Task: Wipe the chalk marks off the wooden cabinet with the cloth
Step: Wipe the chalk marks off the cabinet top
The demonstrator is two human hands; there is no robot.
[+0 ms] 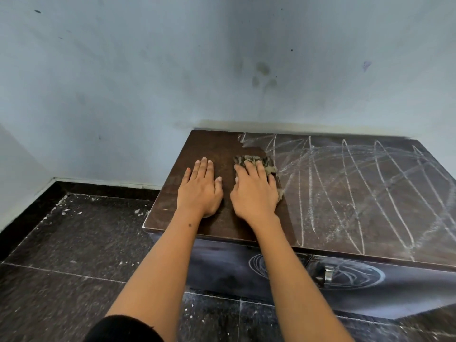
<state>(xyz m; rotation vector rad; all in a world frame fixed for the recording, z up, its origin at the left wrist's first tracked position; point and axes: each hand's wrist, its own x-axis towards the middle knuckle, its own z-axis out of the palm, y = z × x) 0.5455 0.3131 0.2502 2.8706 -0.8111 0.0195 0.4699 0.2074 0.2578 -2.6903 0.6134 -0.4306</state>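
Head view. Two bare forearms are extended over the wooden cabinet (222, 218). Its cleaned left end is pressed by the left hand (199, 188), fingers straight, nothing held. A mottled cloth (264, 164) is pinned flat under the right hand (255, 191), at the border where the chalk marks (357, 188) begin; whether its edge is gripped cannot be told. Further marks are seen on the front panel. The cloth is judged soft, light and prone to bunching, so it is best pressed from above with a spread palm.
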